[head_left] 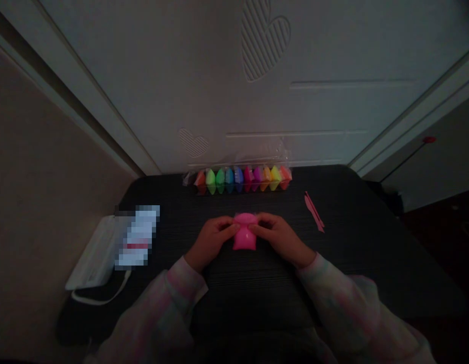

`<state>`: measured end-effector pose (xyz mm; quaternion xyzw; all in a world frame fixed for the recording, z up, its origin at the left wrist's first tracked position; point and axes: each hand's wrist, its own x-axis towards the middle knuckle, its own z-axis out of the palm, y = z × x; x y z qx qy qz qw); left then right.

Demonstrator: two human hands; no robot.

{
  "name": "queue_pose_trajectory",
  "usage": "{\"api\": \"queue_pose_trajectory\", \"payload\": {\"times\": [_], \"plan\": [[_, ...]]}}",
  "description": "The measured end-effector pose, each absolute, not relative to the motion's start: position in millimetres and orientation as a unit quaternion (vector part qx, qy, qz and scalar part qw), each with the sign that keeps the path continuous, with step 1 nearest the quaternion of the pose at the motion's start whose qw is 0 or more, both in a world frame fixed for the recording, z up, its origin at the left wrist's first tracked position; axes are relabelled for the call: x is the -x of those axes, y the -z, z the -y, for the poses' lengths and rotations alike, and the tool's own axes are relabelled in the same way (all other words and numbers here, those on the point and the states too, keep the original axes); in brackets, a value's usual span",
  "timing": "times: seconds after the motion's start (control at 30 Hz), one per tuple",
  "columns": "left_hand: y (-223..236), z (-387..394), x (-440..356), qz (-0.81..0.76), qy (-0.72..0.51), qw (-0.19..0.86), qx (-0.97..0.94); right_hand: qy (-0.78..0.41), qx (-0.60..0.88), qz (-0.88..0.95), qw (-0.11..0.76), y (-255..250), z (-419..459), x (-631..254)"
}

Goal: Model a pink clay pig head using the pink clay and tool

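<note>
A small glossy pink packet, which looks like soft modelling clay in clear wrap, is held over the middle of the dark table. My left hand pinches its left edge between thumb and fingers. On the opposite edge, my right hand grips it the same way, with both thumbs pressed on the front. The packet bulges above and below the thumbs. Behind it lies a row of colourful packets in a clear plastic wrapper.
Pink plastic tools lie on the table to the right. A white power bank-like device with a white cable sits at the left, beside a blurred-out bright item. A white panel with hearts rises behind the table.
</note>
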<state>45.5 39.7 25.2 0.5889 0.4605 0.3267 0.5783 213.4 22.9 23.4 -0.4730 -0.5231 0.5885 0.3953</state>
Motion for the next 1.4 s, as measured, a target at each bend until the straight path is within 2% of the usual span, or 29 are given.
{"api": "queue_pose_trajectory", "payload": {"times": [0.13, 0.3, 0.4, 0.53, 0.63, 1.0, 1.27, 1.4], "plan": [[-26, -37, -46, -0.471, -0.320, 0.520, -0.637, -0.557, 0.464, 0.558, 0.404, -23, -19, -211], [-23, -33, -49, -0.491, -0.331, 0.369, -0.716, -0.348, 0.513, 0.686, 0.381, -23, -16, -210], [-21, -34, -50, -0.492, -0.345, 0.393, -0.696, -0.317, 0.519, 0.701, 0.373, -22, -16, -209], [-21, -38, -48, -0.467, -0.342, 0.522, -0.627, -0.373, 0.525, 0.669, 0.370, -20, -19, -210], [-23, -40, -46, -0.454, -0.326, 0.571, -0.601, -0.445, 0.526, 0.624, 0.369, -20, -21, -212], [-21, -39, -44, -0.458, -0.329, 0.584, -0.584, -0.536, 0.468, 0.607, 0.355, -27, -18, -212], [-21, -31, -45, -0.406, -0.363, 0.673, -0.500, -0.666, 0.385, 0.504, 0.393, -28, -12, -209], [-23, -25, -44, -0.400, -0.349, 0.697, -0.483, -0.662, 0.369, 0.511, 0.406, -30, -5, -207]]}}
